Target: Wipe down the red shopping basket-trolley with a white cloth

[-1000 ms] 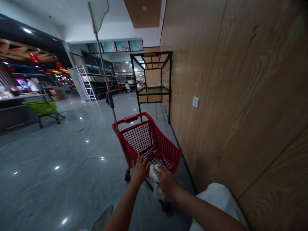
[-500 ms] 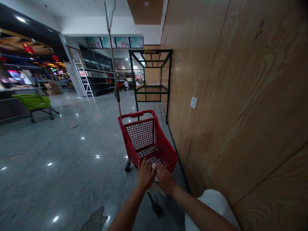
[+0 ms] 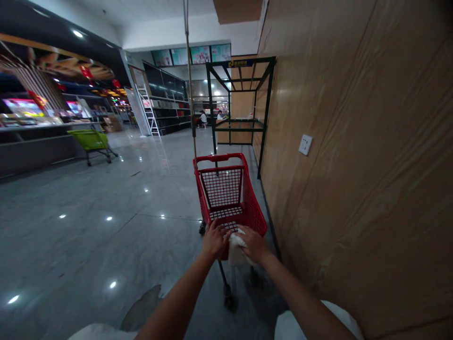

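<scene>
On the polished stone floor (image 3: 106, 245) beside the wood-panelled wall (image 3: 347, 165), I have both half-curled hands, left hand (image 3: 215, 241) and right hand (image 3: 255, 244), gripping a white cloth (image 3: 236, 250) against the red shopping cart (image 3: 221, 189) rim.

Interior of a retail hall. Right: wood-grain panelled wall (image 3: 354, 165) with white wall socket (image 3: 305, 144); against it stands a black metal shelving frame (image 3: 240, 89). Floor: polished grey tiles (image 3: 88, 245) reflecting ceiling spotlights. Left: lit display counter (image 3: 35, 137) beside a green shopping cart (image 3: 92, 140). Background: aluminium stepladder (image 3: 148, 111) just beside dark wall shelving (image 3: 164, 101), below illuminated picture panels (image 3: 191, 55) under a white ceiling (image 3: 177, 28).
</scene>
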`<state>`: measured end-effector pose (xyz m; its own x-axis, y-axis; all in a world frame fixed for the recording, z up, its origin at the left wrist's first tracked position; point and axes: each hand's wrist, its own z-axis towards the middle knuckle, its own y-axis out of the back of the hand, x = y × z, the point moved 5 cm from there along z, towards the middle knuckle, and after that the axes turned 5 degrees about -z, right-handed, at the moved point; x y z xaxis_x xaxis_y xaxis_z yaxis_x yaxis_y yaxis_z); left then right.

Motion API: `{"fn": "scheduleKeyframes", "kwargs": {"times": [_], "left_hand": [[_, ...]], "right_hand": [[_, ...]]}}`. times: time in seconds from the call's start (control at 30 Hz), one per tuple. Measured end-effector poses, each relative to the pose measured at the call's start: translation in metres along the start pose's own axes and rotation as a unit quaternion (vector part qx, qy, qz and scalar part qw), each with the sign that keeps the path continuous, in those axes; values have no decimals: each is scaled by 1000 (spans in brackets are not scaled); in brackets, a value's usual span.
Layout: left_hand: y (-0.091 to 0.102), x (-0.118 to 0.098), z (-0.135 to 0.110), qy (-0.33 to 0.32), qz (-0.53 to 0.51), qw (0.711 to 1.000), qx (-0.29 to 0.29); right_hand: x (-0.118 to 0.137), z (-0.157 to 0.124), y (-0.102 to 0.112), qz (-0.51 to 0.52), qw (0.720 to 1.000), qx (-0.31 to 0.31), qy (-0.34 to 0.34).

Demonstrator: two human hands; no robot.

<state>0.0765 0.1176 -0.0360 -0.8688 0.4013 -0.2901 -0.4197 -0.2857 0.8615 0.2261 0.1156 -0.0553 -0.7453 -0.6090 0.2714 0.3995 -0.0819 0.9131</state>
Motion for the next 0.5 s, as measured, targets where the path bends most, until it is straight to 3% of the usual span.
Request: {"fn": "scheduleKeyframes", "kwargs": {"times": [0.1, 0.17, 0.3, 0.4, 0.5], "left_hand": [[0, 2, 4, 1, 11, 1000, 16], [2, 5, 5, -2, 17, 1000, 25], [3, 9, 3, -18, 12, 1000, 21], [2, 8, 0, -9, 9, 1000, -2], [1, 5, -1, 1, 10, 1000, -25]], "right_hand": [[21, 10, -7, 17, 1000, -5, 18], [22, 12, -6, 15, 1000, 0, 27], [-17, 9, 8, 3, 1000, 5, -13], [-51, 7, 27, 27, 991, -83, -101], [-46, 11, 31, 47, 980, -139, -132]]}}
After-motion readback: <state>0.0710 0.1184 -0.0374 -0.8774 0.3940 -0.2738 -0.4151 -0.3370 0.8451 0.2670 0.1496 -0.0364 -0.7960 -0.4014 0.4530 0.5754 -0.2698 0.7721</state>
